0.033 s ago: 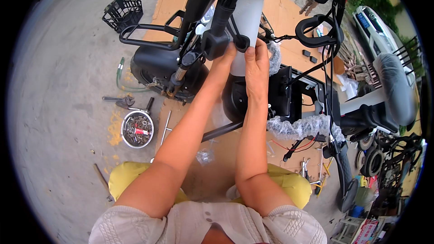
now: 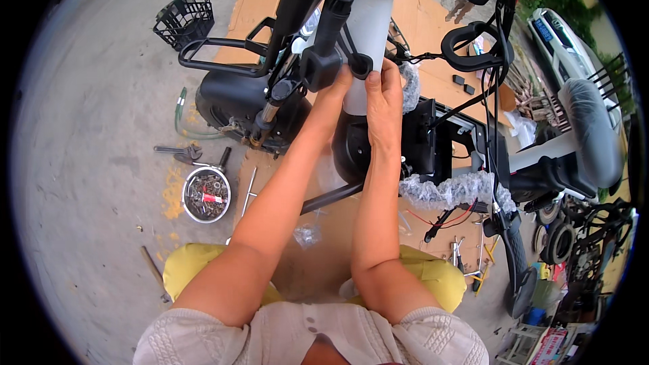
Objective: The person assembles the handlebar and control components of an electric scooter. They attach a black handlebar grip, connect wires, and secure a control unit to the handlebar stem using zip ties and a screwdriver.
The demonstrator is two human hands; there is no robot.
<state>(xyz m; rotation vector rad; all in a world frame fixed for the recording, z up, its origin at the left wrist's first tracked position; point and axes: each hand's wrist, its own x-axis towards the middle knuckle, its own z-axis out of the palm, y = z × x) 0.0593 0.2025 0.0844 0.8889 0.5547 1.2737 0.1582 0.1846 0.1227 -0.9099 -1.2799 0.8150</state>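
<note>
Both my hands are at the pale frame tube (image 2: 370, 17) of a black electric bike, where cables run into a black round grommet (image 2: 362, 65). The thumb of my left hand (image 2: 343, 83) lies at the grommet's lower left edge; its other fingers are hidden behind the black handlebar grip and switch block (image 2: 322, 64). My right hand (image 2: 385, 101) has its thumb against the grommet's lower right edge, with its fingers curled round the tube's right side. Below my hands is a black rounded cover (image 2: 351, 147).
A metal pot of bolts and nuts (image 2: 206, 196) stands on the ground at left, near an adjustable wrench (image 2: 177, 150) and a hammer (image 2: 154, 270). A black basket (image 2: 184, 21) is farther off. Bubble wrap (image 2: 449, 191) covers a bar at right. Tools (image 2: 466, 263) lie on cardboard. Another saddle (image 2: 591, 135) stands behind.
</note>
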